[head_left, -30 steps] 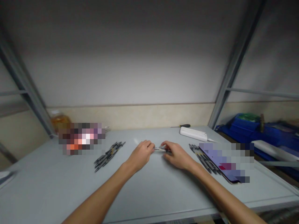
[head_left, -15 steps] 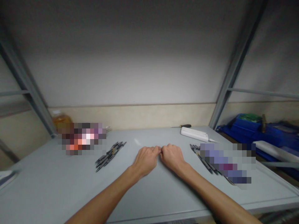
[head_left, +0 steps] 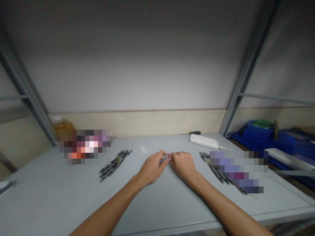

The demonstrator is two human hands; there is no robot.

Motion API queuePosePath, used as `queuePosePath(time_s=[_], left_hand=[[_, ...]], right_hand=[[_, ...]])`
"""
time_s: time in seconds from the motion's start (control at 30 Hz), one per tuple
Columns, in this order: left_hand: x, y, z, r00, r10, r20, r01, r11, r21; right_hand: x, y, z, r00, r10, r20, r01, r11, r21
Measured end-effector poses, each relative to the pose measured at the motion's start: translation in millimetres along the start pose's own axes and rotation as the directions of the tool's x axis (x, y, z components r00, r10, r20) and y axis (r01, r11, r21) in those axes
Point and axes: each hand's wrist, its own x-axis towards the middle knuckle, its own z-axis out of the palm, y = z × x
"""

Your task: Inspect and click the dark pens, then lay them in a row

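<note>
The pen (head_left: pixel 165 159) in my grasp is over the middle of the table (head_left: pixel 152 209), well back from its front edge. Near the back left corner stands a bottle (head_left: pixel 59 122), with a pixelated heap (head_left: pixel 86 147) in front of it. Right of that, a bunch of pens (head_left: pixel 114 166) lies slanted. Next, my left hand (head_left: pixel 151 167) pinches the pen loosely between thumb and forefinger, and my right hand (head_left: pixel 183 164) is curled tight over its other end. By the back edge lie a screwdriver (head_left: pixel 194 132) and a white power strip (head_left: pixel 204 141); nearer the right edge is a second bunch (head_left: pixel 214 170), beside a pixelated flat thing (head_left: pixel 236 172). I judge this pen to be partway through, being in neither bunch; which bunch is done and which is left, I cannot tell.
</note>
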Motion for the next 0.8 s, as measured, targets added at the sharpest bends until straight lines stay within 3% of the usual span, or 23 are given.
queuePosePath(time_s=[0.1, 0.23, 0.3, 0.47, 0.67, 0.8], left_hand=[[-0.3, -1.7, -6.5, 0.996, 0.089, -0.023, -0.087, 0.994, 0.070], [0.9, -4.0, -7.9, 0.990, 0.140, -0.024, -0.135, 0.979, 0.153], [1.6, -5.4, -5.8, 0.996, 0.083, -0.018, -0.081, 0.991, 0.104], [4.1, -8.6, -3.0, 0.979, -0.205, 0.019, 0.205, 0.959, -0.196], [4.7, -5.4, -9.0, 0.989, -0.091, -0.117, 0.055, 0.958, -0.281], [6.7, -7.3, -10.8, 0.973, -0.151, -0.173, 0.098, 0.954, -0.284]], right_hand=[[0.2, 3.8, 0.0, 0.996, 0.086, 0.030, -0.087, 0.996, 0.015], [-0.3, 4.9, -4.0, 0.995, 0.085, 0.052, -0.088, 0.995, 0.043], [-0.8, 4.2, -5.4, 0.996, 0.073, 0.048, -0.075, 0.996, 0.045], [-1.8, 4.5, -2.2, 1.000, 0.010, -0.017, -0.009, 1.000, 0.020], [-2.6, 5.9, 0.9, 0.997, 0.023, -0.068, -0.018, 0.997, 0.073], [-3.2, 9.0, -0.9, 0.990, -0.037, -0.137, 0.064, 0.978, 0.197]])
